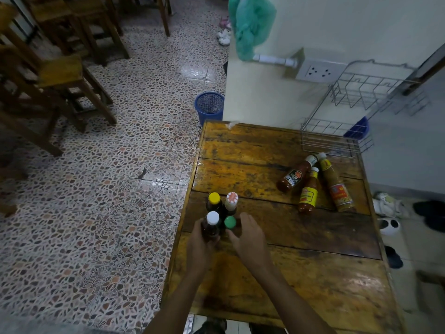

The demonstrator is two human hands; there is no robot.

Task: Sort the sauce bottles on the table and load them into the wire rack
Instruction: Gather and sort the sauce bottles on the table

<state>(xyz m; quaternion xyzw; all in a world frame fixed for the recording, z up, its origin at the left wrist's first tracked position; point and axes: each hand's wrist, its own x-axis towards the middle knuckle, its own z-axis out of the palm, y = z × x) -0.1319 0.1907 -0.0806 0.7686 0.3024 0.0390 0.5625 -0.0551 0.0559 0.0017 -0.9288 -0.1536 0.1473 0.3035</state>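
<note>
Several dark sauce bottles stand upright in a tight cluster near the left edge of the wooden table (313, 273): a yellow-capped bottle (213, 198), a red-and-white-capped bottle (231, 198), a white-capped bottle (212, 224) and a green-capped bottle (230, 222). My left hand (201, 244) grips the white-capped bottle. My right hand (249, 237) curls round the green-capped bottle from the right. Three red and orange sauce bottles (310, 184) lie on their sides at the right. The wire rack (337, 138) stands at the far right corner, with nothing in it.
A blue waste basket (209, 107) stands on the tiled floor beyond the table. Wooden chairs (60, 75) fill the left. A wall corner with a socket (317, 71) and a green bag (250, 25) is behind the table. Shoes (390, 213) lie on the floor at right.
</note>
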